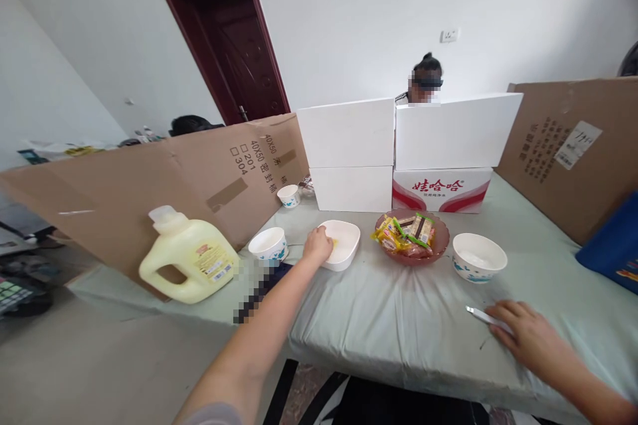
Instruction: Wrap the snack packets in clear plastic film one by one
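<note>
My left hand reaches forward into a white square dish, its fingers curled together over something small and yellowish that I cannot make out. My right hand lies on the pale green table cover at the near right, fingers closed on a thin white tool whose tip points left. A reddish glass bowl of wrapped snacks stands between the dish and a white paper bowl.
A yellow detergent jug stands at the table's left edge beside another paper bowl; a small cup sits farther back. White foam boxes and cardboard sheets wall the table. A person sits behind the boxes. A blue object lies right.
</note>
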A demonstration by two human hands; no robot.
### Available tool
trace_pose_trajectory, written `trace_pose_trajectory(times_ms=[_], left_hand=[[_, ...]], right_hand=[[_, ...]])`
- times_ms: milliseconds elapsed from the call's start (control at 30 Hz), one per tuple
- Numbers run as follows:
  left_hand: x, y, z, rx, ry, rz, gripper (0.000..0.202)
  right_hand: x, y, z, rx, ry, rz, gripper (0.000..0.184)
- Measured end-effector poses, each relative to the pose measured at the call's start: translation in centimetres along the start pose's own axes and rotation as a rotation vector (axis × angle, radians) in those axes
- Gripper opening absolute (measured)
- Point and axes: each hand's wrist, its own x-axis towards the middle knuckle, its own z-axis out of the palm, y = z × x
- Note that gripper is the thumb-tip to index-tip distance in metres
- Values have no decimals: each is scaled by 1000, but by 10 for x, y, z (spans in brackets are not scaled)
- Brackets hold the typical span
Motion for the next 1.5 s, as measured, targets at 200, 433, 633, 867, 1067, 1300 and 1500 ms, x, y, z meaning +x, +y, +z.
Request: trace_pose_trajectory(times_ms=[200,433,633,867,1067,1300,1500], left_hand=[[25,1,13,121,-214,-250,48],[12,19,25,85,-291,-201,63],[-1,37,-1,43,2,-52,71],[-90,58,48,34,606,1138,38],[-172,75,97,-31,262,1328,40],[-200,57,88,-382,113,1167,29],[-203,54,92,-517,174,1058,23]], right_hand=[[-18,-22,15,-118,140,85,33],[-17,-26,5,-117,123,92,30],[-19,-24,7,-120,143,81,31],[-19,-24,7,-124,149,85,31],[-18,-29,4,-112,128,105,31],[-17,-29,3,-29,149,123,35],[19,-125,-5,47,64,-33,36]])
